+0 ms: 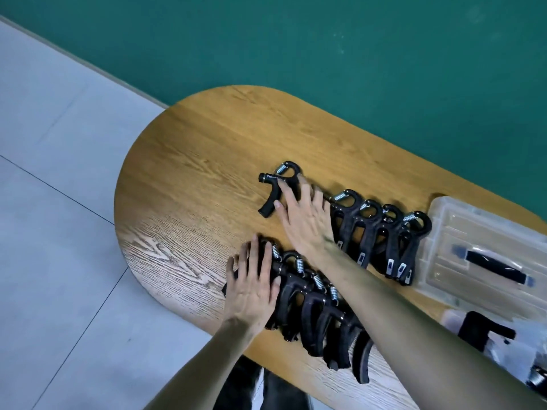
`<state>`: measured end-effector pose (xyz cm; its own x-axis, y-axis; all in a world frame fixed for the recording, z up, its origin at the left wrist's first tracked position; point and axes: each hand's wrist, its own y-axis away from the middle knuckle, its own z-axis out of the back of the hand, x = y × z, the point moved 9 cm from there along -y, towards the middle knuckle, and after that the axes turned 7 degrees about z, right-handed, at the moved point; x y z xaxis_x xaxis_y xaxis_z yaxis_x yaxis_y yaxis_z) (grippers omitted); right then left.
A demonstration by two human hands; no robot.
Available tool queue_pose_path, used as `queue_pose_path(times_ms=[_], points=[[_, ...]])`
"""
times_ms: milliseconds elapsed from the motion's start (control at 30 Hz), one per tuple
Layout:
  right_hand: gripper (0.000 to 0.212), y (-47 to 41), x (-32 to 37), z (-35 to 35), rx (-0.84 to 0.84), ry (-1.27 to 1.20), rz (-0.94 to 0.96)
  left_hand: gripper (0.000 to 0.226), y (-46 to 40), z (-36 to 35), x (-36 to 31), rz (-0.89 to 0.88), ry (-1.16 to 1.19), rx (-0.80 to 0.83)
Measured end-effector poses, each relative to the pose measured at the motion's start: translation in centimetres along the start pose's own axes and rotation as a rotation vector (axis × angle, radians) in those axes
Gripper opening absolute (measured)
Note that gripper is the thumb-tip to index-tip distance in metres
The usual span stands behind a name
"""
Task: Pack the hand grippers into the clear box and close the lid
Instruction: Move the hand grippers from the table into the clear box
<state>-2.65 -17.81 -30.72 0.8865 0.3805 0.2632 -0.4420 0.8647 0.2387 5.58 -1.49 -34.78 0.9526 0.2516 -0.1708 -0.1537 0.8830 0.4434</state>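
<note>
Head view: both hands (306,220) flat on grippers (381,235).

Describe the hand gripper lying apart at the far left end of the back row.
The lone hand gripper is black, with two curved handles that spread toward the near side, a silver coil spring at its hooked top and a round knob at its left end. It lies flat on the wooden table, apart from the overlapped row to its right. The right hand rests fingers across its right handle; its left handle lies free.
</note>
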Motion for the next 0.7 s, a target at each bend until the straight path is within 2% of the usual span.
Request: queue_pose_path(times_ms=[233, 467, 700], points=[[0.064, -4.4, 0.1, -4.5, 0.034, 0.001, 0.029, 0.074, -0.2, -0.6, 0.4, 0.01, 0.14, -0.017], [0.069, -5.2, 0.6, -4.9, -0.032, 0.033, 0.036, 0.07, -0.2, -0.9, 0.3, 0.009, 0.181, 0.003], [0.07, -5.2, 0.8, -5.1, -0.017, 0.046, 0.094, 0.074, -0.1, -0.6, 0.3, 0.012, 0.175, 0.005]])
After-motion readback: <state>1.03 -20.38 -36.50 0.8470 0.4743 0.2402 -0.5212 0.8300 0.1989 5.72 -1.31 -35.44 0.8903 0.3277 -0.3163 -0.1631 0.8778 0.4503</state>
